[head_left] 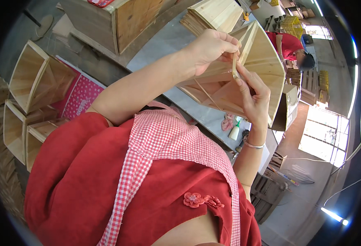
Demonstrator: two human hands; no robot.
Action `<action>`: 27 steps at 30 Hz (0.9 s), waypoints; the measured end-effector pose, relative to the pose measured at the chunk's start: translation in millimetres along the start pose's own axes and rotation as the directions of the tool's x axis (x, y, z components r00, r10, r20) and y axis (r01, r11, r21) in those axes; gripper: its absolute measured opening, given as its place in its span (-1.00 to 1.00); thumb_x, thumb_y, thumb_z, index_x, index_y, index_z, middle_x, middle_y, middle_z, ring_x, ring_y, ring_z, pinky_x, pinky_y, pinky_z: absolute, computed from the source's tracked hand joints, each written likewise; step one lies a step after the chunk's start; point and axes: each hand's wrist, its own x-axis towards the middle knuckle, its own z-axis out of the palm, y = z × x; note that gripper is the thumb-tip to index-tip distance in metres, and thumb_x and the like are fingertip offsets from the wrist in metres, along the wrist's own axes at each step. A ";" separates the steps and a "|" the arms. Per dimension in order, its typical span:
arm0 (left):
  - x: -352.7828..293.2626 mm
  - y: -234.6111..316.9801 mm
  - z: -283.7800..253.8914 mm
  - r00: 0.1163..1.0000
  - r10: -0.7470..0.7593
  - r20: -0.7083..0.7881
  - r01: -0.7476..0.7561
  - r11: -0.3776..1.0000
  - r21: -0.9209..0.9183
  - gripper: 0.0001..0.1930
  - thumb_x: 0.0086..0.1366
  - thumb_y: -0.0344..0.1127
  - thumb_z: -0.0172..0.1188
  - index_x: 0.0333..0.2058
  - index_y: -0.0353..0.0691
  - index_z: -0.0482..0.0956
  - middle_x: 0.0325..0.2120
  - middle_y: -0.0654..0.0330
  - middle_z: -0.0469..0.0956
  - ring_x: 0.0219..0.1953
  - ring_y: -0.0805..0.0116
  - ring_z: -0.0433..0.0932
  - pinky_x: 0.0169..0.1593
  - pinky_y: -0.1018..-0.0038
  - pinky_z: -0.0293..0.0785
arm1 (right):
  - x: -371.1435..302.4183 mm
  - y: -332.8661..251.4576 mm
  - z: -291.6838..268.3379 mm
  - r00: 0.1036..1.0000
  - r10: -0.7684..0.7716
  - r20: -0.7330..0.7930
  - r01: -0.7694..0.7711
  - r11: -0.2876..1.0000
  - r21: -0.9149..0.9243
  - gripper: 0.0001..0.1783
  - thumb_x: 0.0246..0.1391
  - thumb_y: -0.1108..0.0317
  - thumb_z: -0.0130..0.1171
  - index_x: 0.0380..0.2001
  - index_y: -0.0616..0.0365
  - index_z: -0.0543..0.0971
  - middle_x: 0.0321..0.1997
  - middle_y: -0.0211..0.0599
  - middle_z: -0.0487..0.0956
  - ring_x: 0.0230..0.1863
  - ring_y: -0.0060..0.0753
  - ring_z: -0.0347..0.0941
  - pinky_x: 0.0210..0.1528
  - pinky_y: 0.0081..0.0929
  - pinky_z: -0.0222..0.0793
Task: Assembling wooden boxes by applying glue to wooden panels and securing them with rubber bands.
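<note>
Between my two hands is a thin, pale wooden strip (234,65), held over an unpainted wooden box frame (270,61) on the worktable. My left hand (213,51) pinches the strip near its upper end, thumb and fingers pressed together. Lower down, my right hand (255,93) grips the other end between thumb and fingers; a bracelet circles that wrist. The frame has slanted panels and an open interior, and my hands partly cover it. Whether the strip touches the frame, I cannot tell.
On the grey tabletop (207,110) lie a white glue bottle (234,132) and a pink cloth (227,122). Stacked wooden panels (215,15) sit at the far side. Wooden boxes (30,78) stand at left beside a pink patterned sheet (82,96). Another person in red (289,46) bends at far right.
</note>
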 end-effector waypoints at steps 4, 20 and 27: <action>-0.8 -5.1 -5.1 0.999 0.016 -0.042 -0.014 0.999 0.046 -0.72 0.41 -0.42 0.20 0.05 -0.33 0.63 -0.12 0.16 0.68 -0.06 0.41 0.64 0.10 0.41 0.57 | -0.8 -0.5 0.3 1.000 -0.009 -0.006 0.009 0.999 -0.039 -0.59 0.16 0.60 0.26 0.09 0.18 0.69 -0.28 -0.22 0.67 -0.29 -0.45 0.56 -0.14 -0.53 0.47; -64.1 -86.0 -17.7 0.699 0.539 0.470 -0.708 0.425 0.564 -0.02 0.06 -0.65 0.06 0.52 -0.28 -0.03 0.52 -0.24 -0.10 0.54 -0.22 -0.01 0.53 0.07 0.03 | -0.1 3.5 3.8 0.998 -0.063 -0.015 0.061 0.995 -0.082 -0.60 0.17 0.62 0.27 0.10 0.23 0.68 -0.29 -0.20 0.66 -0.29 -0.44 0.55 -0.15 -0.53 0.47; -76.5 -67.1 -36.9 0.744 0.516 0.425 -0.634 0.345 0.692 -0.15 0.19 -0.61 0.12 0.48 -0.19 0.10 0.40 -0.12 0.21 0.40 0.01 0.33 0.36 0.19 0.35 | -0.8 2.0 2.3 0.999 -0.052 0.003 0.052 0.993 -0.103 -0.61 0.17 0.62 0.27 0.09 0.26 0.67 -0.29 -0.19 0.66 -0.30 -0.44 0.55 -0.18 -0.54 0.45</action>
